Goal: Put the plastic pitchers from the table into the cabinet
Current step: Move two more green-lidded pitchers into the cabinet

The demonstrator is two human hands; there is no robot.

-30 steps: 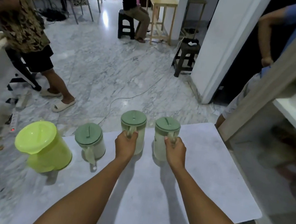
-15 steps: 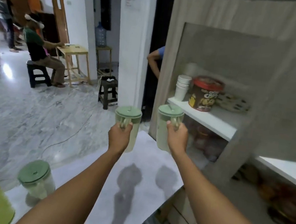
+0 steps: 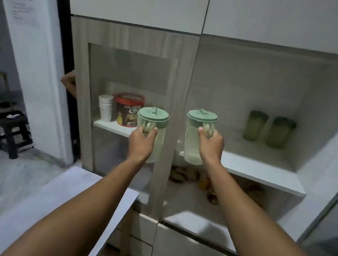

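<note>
I hold two clear plastic pitchers with pale green lids up in front of the cabinet. My left hand (image 3: 141, 143) grips the handle of the left pitcher (image 3: 154, 118), which hangs before the glass door panel. My right hand (image 3: 209, 146) grips the handle of the right pitcher (image 3: 196, 132), raised just in front of the white cabinet shelf (image 3: 262, 172) in the open compartment. Two green pitchers (image 3: 269, 130) stand at the back of that shelf, to the right.
Behind the glass on the left shelf stand a stack of white cups (image 3: 105, 107) and a red-lidded tub (image 3: 127, 109). Food items lie on the lower shelf (image 3: 191, 175). The table corner (image 3: 98, 185) is at lower left, a black stool (image 3: 13, 128) on the floor beyond. An open cabinet door (image 3: 335, 196) stands at right.
Both pitchers have been lifted off the table and carried right, up to the cabinet. My view has turned from the table to the shelves; the other table pitchers are out of view.
</note>
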